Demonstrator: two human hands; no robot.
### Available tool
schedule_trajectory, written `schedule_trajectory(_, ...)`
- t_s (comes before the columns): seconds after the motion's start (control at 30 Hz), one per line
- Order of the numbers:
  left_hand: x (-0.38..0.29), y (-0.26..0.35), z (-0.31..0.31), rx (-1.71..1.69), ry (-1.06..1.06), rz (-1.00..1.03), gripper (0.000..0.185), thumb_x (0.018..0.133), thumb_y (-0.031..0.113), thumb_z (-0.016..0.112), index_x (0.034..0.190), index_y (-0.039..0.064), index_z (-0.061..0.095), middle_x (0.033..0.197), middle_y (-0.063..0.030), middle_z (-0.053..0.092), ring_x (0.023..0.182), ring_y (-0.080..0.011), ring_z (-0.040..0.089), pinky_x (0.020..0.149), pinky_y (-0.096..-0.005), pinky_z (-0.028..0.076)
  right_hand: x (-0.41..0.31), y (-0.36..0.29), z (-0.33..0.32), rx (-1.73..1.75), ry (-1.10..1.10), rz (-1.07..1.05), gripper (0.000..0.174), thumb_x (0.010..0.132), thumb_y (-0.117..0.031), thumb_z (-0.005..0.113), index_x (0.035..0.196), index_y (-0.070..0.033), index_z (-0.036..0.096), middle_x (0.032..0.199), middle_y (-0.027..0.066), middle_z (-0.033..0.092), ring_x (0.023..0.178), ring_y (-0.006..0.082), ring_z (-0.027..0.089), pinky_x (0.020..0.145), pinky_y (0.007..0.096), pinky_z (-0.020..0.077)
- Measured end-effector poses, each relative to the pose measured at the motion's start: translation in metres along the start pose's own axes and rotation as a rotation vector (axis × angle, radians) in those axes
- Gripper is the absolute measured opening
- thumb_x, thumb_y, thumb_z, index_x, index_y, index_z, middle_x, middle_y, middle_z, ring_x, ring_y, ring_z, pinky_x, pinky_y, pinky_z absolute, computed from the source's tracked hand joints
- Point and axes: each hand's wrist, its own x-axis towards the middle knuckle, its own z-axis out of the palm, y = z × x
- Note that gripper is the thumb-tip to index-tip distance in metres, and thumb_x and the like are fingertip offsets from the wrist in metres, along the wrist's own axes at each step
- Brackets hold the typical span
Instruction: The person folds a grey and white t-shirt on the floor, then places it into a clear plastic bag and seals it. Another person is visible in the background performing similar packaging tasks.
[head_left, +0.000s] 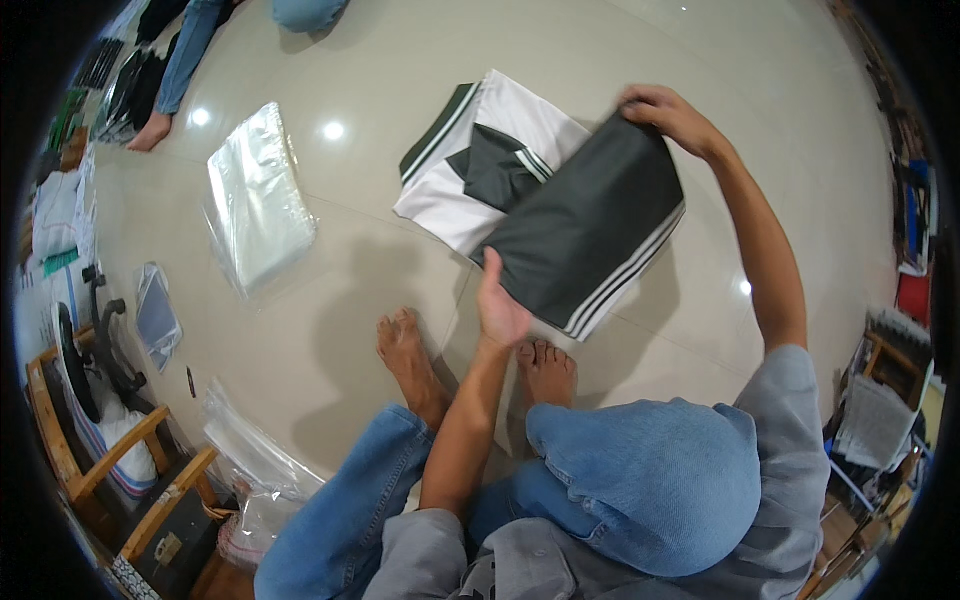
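A white and dark garment lies folded on the tiled floor in front of me. A dark tie-like piece with white stripes rests on its white part. Across its near right side is a dark folded fabric panel, edged with white stripes and partly lifted. My right hand grips the panel's far corner, fingers slightly blurred. My left hand holds its near left corner, thumb on top. Whether panel and garment are one piece I cannot tell.
A stack of clear plastic bags lies on the floor to the left, with a smaller packet and a pen nearer. A wooden chair stands at lower left. Another person's leg shows at upper left.
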Motion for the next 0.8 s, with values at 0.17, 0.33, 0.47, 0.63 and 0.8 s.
schedule_trajectory(0.17,0.056,0.085,-0.017,0.052,0.163,0.193,0.068,0.117,0.051,0.045,0.161,0.000,0.046,0.164,-0.0123,0.054,0.149,-0.0293,0.054,0.125,-0.0452,0.042,0.168,-0.007,0.061,0.018,-0.030,-0.168,0.044,0.107,-0.038,0.072,0.142,-0.012,0.070,0.110,0.0022,0.073,0.105,0.0133,0.065,0.098,0.0308,0.0520)
schedule_trajectory(0.33,0.078,0.109,-0.037,0.204,0.386,0.267,0.062,0.116,0.046,0.053,0.158,0.001,0.050,0.161,-0.0119,0.057,0.146,-0.0289,0.055,0.124,-0.0454,0.043,0.207,0.008,0.100,0.079,0.046,-0.144,0.046,0.108,-0.037,0.070,0.149,-0.016,0.066,0.111,0.0044,0.074,0.106,0.0140,0.067,0.100,0.0316,0.0526)
schedule_trajectory(0.47,0.076,0.108,-0.038,0.228,0.432,0.275,0.058,0.113,0.040,0.062,0.153,-0.001,0.054,0.156,-0.0127,0.060,0.142,-0.0282,0.059,0.121,-0.0449,0.046,0.204,0.017,0.095,-0.016,0.039,-0.229,0.045,0.106,-0.027,0.068,0.150,-0.017,0.065,0.100,0.0007,0.068,0.099,0.0116,0.062,0.096,0.0293,0.0509)
schedule_trajectory(0.63,0.079,0.107,-0.039,0.300,0.499,0.306,0.051,0.113,0.035,0.062,0.148,-0.001,0.057,0.151,-0.0122,0.062,0.138,-0.0285,0.061,0.119,-0.0477,0.048,0.196,0.012,0.090,-0.048,-0.008,-0.266,0.045,0.100,-0.016,0.064,0.145,-0.017,0.068,0.103,0.0036,0.065,0.101,0.0148,0.060,0.100,0.0321,0.0489)
schedule_trajectory(0.8,0.078,0.107,-0.037,0.339,0.468,0.302,0.052,0.115,0.036,0.060,0.151,-0.001,0.054,0.153,-0.0129,0.059,0.139,-0.0285,0.060,0.117,-0.0471,0.050,0.189,0.015,0.083,-0.153,0.006,-0.398,0.035,0.097,-0.012,0.059,0.127,-0.012,0.076,0.123,0.0098,0.076,0.116,0.0237,0.068,0.110,0.0388,0.0501)
